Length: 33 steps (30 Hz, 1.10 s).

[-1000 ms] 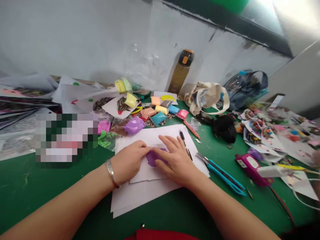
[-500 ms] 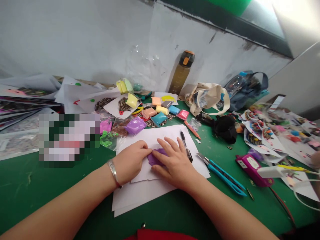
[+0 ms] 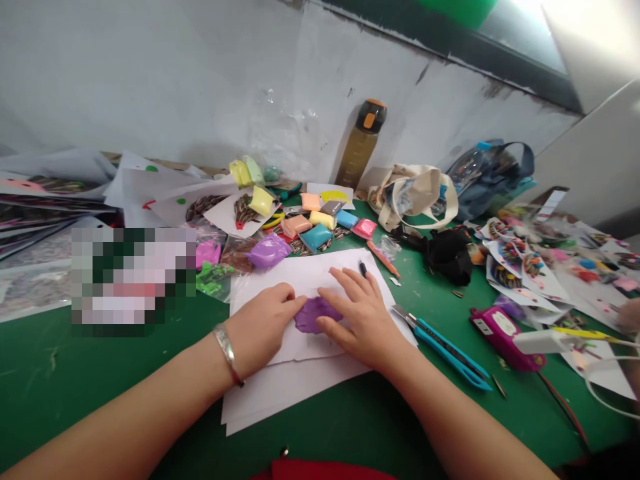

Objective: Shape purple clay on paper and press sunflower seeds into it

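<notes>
A flattened piece of purple clay (image 3: 311, 316) lies on white paper (image 3: 285, 393), thin and uneven at its border. My left hand (image 3: 263, 325) has its fingers curled in, with thumb and forefinger together at the clay's left edge. Spread fingers mark my right hand (image 3: 363, 320); its thumb and forefinger touch the clay's right side, and part of the clay is hidden beneath them. Behind that hand the top of a black pen (image 3: 363, 268) shows. To the right of the paper lies a blue utility knife (image 3: 450, 353), blade end toward the paper.
Behind the paper are clay packets, among them a purple packet (image 3: 270, 251) and a teal packet (image 3: 316, 237). A bottle (image 3: 361, 143) leans by the wall. A magenta device (image 3: 505, 337) with cables lies right. Another person's hand (image 3: 631, 317) shows at the right edge.
My right hand has shifted slightly right and its fingers have drawn back, so more of the purple clay shows. The clay looks wider and flatter. My left hand stays at its left edge.
</notes>
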Each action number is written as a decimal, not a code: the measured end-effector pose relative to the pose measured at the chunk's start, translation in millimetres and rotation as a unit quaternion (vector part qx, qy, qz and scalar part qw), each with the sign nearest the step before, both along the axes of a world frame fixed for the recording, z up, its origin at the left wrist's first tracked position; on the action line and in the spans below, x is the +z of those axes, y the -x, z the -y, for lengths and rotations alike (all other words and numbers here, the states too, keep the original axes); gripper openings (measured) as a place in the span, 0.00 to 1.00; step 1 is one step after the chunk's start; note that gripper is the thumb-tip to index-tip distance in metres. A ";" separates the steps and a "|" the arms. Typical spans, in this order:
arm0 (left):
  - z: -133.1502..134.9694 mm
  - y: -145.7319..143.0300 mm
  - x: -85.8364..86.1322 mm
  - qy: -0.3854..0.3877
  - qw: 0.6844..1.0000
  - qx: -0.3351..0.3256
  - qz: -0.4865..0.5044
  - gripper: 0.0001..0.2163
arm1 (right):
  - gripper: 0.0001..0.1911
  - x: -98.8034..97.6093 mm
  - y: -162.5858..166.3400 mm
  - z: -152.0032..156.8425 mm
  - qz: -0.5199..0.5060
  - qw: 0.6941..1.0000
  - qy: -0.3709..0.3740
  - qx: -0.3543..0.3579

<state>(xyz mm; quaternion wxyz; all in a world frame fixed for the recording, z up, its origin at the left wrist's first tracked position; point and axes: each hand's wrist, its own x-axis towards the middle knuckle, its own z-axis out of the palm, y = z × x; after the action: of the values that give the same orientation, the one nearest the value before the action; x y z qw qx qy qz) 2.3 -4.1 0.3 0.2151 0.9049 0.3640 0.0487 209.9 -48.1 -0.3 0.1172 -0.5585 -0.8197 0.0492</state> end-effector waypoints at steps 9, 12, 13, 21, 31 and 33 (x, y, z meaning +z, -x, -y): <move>4.2 -2.8 -3.6 -0.051 0.998 -0.010 -0.029 0.23 | 0.23 3.5 -1.0 0.7 -0.006 0.999 0.048 0.008; 5.0 -3.4 -4.2 -0.060 0.998 -0.012 -0.034 0.22 | 0.22 3.4 1.6 1.4 -0.004 0.999 0.051 0.018; 5.1 -3.8 -4.2 -0.063 0.997 -0.012 -0.037 0.21 | 0.22 3.3 2.3 1.5 -0.003 0.999 0.050 0.020; 5.5 -5.6 -5.6 -0.072 0.997 -0.002 -0.023 0.21 | 0.22 3.9 5.5 0.4 0.001 0.999 0.043 0.011; 7.5 -8.1 -7.9 -0.096 0.994 -0.002 -0.050 0.24 | 0.24 0.4 -16.3 -1.6 -0.003 0.998 0.043 -0.036; 7.6 -9.0 -7.7 -0.105 0.993 -0.004 -0.059 0.24 | 0.23 1.0 -19.6 -0.1 0.005 0.998 0.050 -0.028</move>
<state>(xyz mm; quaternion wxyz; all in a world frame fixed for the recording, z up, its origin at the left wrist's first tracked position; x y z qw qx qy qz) 11.3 -11.6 -7.4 0.0970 0.9251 0.3658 0.0321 229.5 -48.0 0.7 0.0866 -0.5866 -0.8008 0.0842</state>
